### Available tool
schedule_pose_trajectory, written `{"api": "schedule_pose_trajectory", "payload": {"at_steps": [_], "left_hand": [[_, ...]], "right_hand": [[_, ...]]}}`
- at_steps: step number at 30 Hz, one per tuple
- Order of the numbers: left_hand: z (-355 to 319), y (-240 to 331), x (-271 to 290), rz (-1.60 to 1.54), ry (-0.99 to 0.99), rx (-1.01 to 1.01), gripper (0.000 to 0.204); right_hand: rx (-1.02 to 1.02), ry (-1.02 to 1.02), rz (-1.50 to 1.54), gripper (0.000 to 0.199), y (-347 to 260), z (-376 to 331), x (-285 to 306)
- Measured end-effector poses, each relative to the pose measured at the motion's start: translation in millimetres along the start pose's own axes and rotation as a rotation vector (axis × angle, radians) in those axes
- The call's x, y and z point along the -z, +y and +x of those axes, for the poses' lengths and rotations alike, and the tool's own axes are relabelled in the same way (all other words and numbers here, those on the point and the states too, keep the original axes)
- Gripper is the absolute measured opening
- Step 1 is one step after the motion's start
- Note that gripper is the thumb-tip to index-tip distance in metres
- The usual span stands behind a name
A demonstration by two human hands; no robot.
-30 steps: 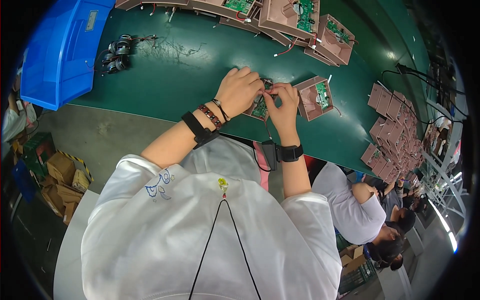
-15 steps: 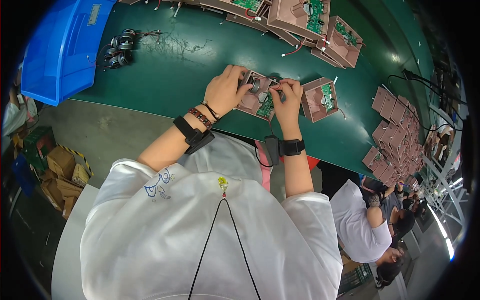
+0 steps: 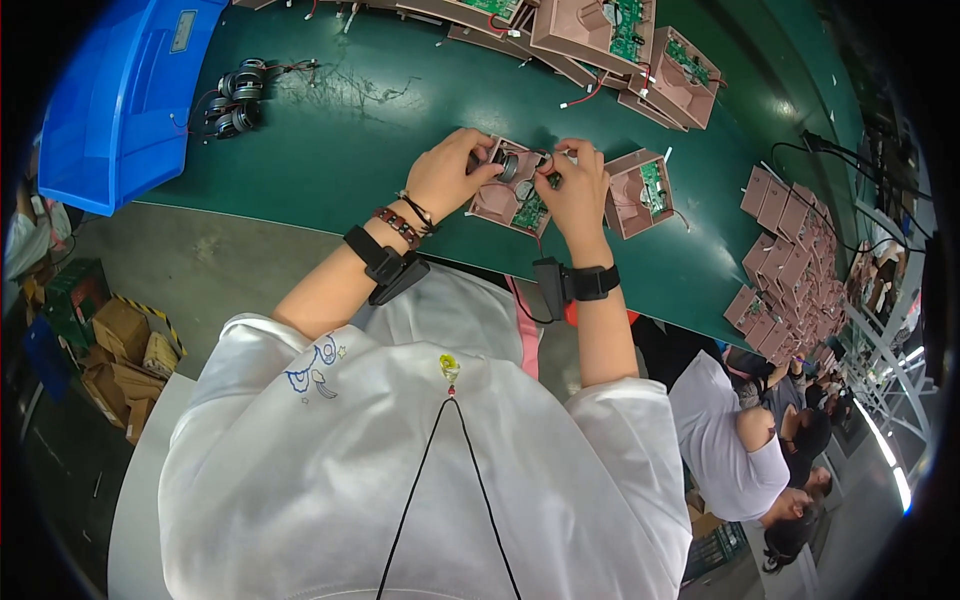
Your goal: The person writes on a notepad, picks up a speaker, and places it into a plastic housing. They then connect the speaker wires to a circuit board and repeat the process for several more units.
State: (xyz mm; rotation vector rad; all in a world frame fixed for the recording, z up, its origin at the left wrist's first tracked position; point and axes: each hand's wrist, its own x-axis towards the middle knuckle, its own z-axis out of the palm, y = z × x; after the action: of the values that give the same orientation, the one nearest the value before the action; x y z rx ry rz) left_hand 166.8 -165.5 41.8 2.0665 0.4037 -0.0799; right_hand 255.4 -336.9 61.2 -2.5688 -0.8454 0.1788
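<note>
A pinkish-brown plastic housing (image 3: 488,206) sits at the near edge of the green table, its open side up. Inside are a round black speaker (image 3: 508,168) and a green circuit board (image 3: 529,212). My left hand (image 3: 443,182) is closed on the housing's left side, its thumb reaching over the rim beside the speaker. At the far right corner, my right hand (image 3: 577,195) pinches a thin wire (image 3: 546,162) between thumb and fingers; the wire's end is hidden there. A second housing (image 3: 628,200) with its own board lies just right of my right hand.
Several loose speakers (image 3: 238,95) with wires lie at the far left, near a blue bin (image 3: 115,120). More housings (image 3: 675,85) are stacked at the back. A large pile of housings (image 3: 785,270) covers the right side, where black cables hang. Co-workers (image 3: 735,440) sit at the right.
My right hand has shifted slightly, its fingers lifting and turning at the housing's far right corner. My left hand keeps its hold on the housing.
</note>
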Motion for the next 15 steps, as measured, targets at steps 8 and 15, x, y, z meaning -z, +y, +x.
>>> {"api": "schedule_pose_trajectory", "payload": {"at_steps": [8,15], "left_hand": [[13,-2,7,-0.175,-0.174,0.151,0.032],[18,25,4,0.207,0.044,-0.294,0.024]], "right_hand": [[-0.084,-0.109,-0.168,0.013,-11,8,6],[-0.095,0.033,-0.030,0.014,-8,-1,2]]}}
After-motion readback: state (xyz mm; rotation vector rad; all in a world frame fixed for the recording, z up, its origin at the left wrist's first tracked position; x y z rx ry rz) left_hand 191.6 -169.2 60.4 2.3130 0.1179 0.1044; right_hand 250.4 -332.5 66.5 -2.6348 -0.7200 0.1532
